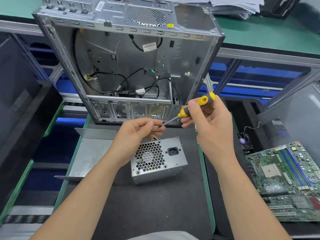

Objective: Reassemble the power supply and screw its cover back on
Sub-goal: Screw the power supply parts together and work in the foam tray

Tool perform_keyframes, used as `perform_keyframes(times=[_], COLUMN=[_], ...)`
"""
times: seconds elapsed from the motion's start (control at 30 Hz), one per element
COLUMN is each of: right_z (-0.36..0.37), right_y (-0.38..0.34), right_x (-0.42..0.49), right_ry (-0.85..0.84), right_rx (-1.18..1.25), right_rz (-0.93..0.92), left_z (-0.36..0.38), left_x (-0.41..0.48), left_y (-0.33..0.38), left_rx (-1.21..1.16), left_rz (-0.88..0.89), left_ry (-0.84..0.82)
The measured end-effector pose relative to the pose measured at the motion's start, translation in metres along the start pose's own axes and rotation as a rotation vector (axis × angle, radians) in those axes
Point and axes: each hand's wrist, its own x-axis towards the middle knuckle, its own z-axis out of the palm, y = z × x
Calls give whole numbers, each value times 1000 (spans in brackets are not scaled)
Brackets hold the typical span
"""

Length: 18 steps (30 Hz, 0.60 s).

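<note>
A grey metal power supply (173, 161) with a honeycomb fan grille and a black socket lies on the black mat, below my hands. Its bent sheet-metal cover (90, 153) lies apart to its left. My right hand (209, 123) grips a yellow and grey screwdriver (186, 110), tip pointing left and down. My left hand (138, 130) pinches a small dark screw (158, 126) at the screwdriver's tip. Both hands hover above the power supply.
An open silver computer case (190, 49) with loose black cables stands behind the mat. A green motherboard (287, 184) lies to the right, a small black fan (244, 141) beside it. Dark case panels stand at the far left and right. Papers are stacked at the back right.
</note>
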Motion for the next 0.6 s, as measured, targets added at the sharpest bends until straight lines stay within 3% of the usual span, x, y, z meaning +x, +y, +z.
perform_keyframes(times=[0.6], right_z=[-1], right_y=[-1], right_x=[1], right_ry=[-40], right_rx=[12], right_rz=[20], left_z=[1], left_x=[-2], left_y=[-6], left_rx=[181], left_rz=[94], left_ry=[10])
